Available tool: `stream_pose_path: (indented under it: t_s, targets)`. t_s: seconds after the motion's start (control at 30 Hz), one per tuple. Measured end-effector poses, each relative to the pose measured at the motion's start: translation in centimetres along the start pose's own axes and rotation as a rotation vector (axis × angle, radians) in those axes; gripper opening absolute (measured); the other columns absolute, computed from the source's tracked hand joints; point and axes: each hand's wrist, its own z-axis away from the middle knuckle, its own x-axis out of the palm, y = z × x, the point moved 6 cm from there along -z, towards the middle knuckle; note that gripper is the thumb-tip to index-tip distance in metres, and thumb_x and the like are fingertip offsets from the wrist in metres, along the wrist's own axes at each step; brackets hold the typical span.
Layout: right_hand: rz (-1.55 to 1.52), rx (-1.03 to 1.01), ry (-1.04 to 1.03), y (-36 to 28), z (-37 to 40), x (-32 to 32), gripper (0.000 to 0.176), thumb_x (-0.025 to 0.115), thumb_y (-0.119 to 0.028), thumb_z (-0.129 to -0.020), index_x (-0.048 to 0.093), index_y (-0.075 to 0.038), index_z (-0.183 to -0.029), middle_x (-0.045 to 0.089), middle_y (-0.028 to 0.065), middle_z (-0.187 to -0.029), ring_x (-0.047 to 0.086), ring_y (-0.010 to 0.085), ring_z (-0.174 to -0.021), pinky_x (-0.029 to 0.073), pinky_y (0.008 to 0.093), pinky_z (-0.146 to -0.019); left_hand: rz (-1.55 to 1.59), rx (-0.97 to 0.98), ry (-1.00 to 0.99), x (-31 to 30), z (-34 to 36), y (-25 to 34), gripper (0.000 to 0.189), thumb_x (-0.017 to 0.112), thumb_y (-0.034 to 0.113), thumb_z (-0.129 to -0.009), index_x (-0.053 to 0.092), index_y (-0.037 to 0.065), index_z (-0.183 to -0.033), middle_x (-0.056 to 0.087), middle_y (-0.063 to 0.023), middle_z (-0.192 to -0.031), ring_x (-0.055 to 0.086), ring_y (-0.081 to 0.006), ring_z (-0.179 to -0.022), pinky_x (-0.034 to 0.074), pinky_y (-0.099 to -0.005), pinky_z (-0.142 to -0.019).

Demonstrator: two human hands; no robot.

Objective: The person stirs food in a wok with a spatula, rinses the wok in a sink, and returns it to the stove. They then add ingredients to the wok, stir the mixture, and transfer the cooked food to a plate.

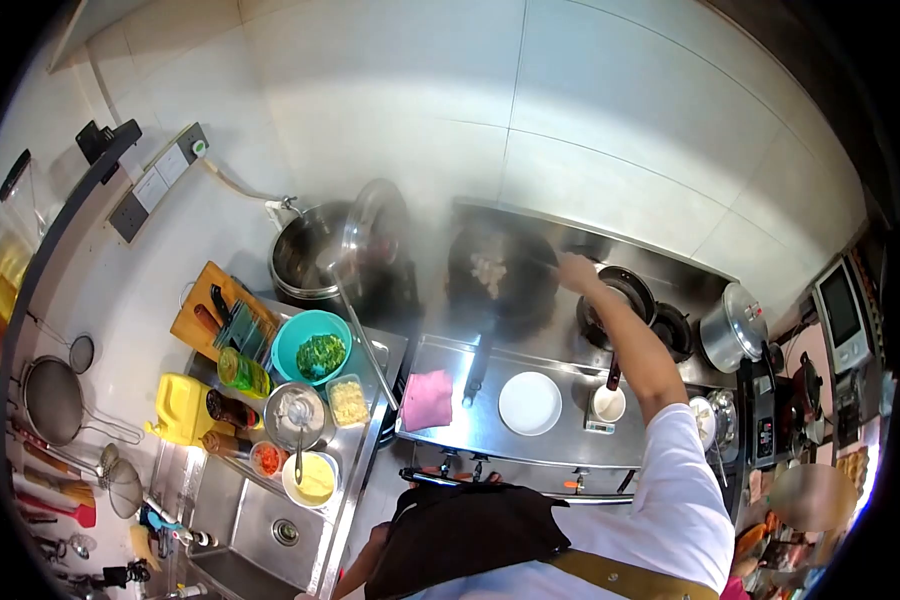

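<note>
My right hand [573,272] is closed at the right rim of a dark wok [520,305]. A thin, dark-handled cooking utensil [540,262] seems to run from it into the wok, but steam blurs its end. Pale pieces of food [489,270] lie in the wok, whose long handle [478,362] points toward me. Of my left side only part of the arm [368,550] shows, at the lower edge. A dark apron covers most of that area, so the left hand's fingers are hidden.
Left of the wok stands a steaming pot [300,290] with a tilted glass lid. A pink cloth [428,400] and white plate [530,404] lie in front. Bowls of ingredients, including a turquoise bowl [288,350], stand left. Frying pans [625,290] and a pressure cooker [732,330] are right.
</note>
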Motion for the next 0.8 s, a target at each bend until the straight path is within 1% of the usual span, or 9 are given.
stream_pose_path:
  t_s: [0.03,0.07,0.13,0.23,0.27,0.47,0.6,0.73,0.8]
  targets:
    - [0.153,-0.101,0.086,-1.5,0.4,0.1,0.023,0.064,-0.017,-0.084,0.062,0.006,-0.083,0.067,0.023,-0.08,0.068,0.0356,-0.077,0.055,0.0456,-0.065,0.017,0.012,0.015,-0.1,-0.2,-0.2,0.042,0.048,0.037,-0.091,0.068,0.006,-0.109,0.065,-0.0207,-0.114,0.061,-0.0348,-0.108,0.046,-0.0403,-0.094]
    - [0.179,-0.107,0.041,-2.3,0.7,0.9,0.023,0.062,-0.015,-0.084,0.061,0.006,-0.092,0.067,0.0236,-0.086,0.067,0.0365,-0.084,0.054,0.0461,-0.07,0.036,0.024,0.03,0.0,-0.4,-0.4,0.042,0.047,0.037,-0.092,0.068,0.006,-0.11,0.065,-0.0206,-0.114,0.061,-0.0347,-0.108,0.046,-0.0404,-0.094]
    - [0.232,-0.121,-0.051,-3.7,2.2,1.8,0.033,0.059,-0.013,-0.083,0.057,0.004,-0.111,0.067,0.0248,-0.099,0.065,0.0382,-0.097,0.053,0.047,-0.081,0.021,0.044,0.037,-0.3,-0.6,-0.7,0.042,0.047,0.037,-0.092,0.068,0.006,-0.11,0.065,-0.0204,-0.115,0.062,-0.0345,-0.107,0.046,-0.0404,-0.094]
    - [0.278,-0.094,-0.128,-2.4,4.0,4.0,0.045,0.057,-0.014,-0.084,0.046,0.002,-0.125,0.067,0.0222,-0.102,0.066,0.0378,-0.094,0.053,0.0473,-0.08,0.011,0.061,0.034,-1.7,0.2,0.8,0.042,0.046,0.037,-0.092,0.068,0.005,-0.11,0.065,-0.0202,-0.114,0.062,-0.0342,-0.107,0.046,-0.0401,-0.094]
    - [0.312,-0.109,-0.11,-2.5,5.5,3.0,0.037,0.058,-0.013,-0.083,0.055,-0.004,-0.119,0.068,0.0192,-0.1,0.067,0.0361,-0.094,0.054,0.0457,-0.078,0.015,0.061,0.032,-2.1,0.4,1.2,0.042,0.046,0.037,-0.093,0.068,0.005,-0.11,0.065,-0.0201,-0.114,0.062,-0.0341,-0.107,0.046,-0.04,-0.093]
    - [0.449,-0.023,-0.172,-1.6,13.5,-2.7,0.028,0.055,-0.014,-0.085,0.067,-0.015,-0.11,0.07,0.0146,-0.095,0.069,0.0321,-0.09,0.055,0.042,-0.074,-0.019,0.067,0.001,-2.6,0.0,1.3,0.042,0.046,0.036,-0.093,0.068,0.005,-0.111,0.066,-0.0198,-0.114,0.062,-0.0334,-0.106,0.046,-0.0395,-0.093]
    - [0.385,-0.002,-0.108,-0.2,16.5,-2.5,0.023,0.055,-0.013,-0.084,0.069,-0.009,-0.101,0.071,0.0162,-0.09,0.069,0.0338,-0.086,0.055,0.0433,-0.072,-0.095,0.083,-0.03,-3.1,-0.3,1.9,0.042,0.046,0.036,-0.093,0.068,0.005,-0.111,0.066,-0.0196,-0.114,0.062,-0.033,-0.106,0.047,-0.0391,-0.093]
    - [0.297,-0.08,-0.133,1.9,14.4,3.7,0.022,0.056,-0.01,-0.082,0.067,-0.005,-0.1,0.069,0.0203,-0.092,0.068,0.0376,-0.086,0.055,0.0473,-0.075,-0.174,0.107,-0.058,-3.9,-1.2,2.4,0.042,0.045,0.035,-0.094,0.067,0.004,-0.111,0.066,-0.0193,-0.113,0.063,-0.0326,-0.106,0.047,-0.0388,-0.093]
    - [0.149,0.02,-0.041,1.7,13.8,4.8,0.024,0.057,-0.011,-0.081,0.065,-0.005,-0.103,0.068,0.0212,-0.091,0.068,0.0385,-0.086,0.054,0.0481,-0.075,-0.165,0.107,-0.05,-4.3,-1.8,2.7,0.042,0.045,0.035,-0.094,0.067,0.004,-0.111,0.066,-0.0192,-0.113,0.063,-0.0323,-0.105,0.047,-0.0386,-0.093]
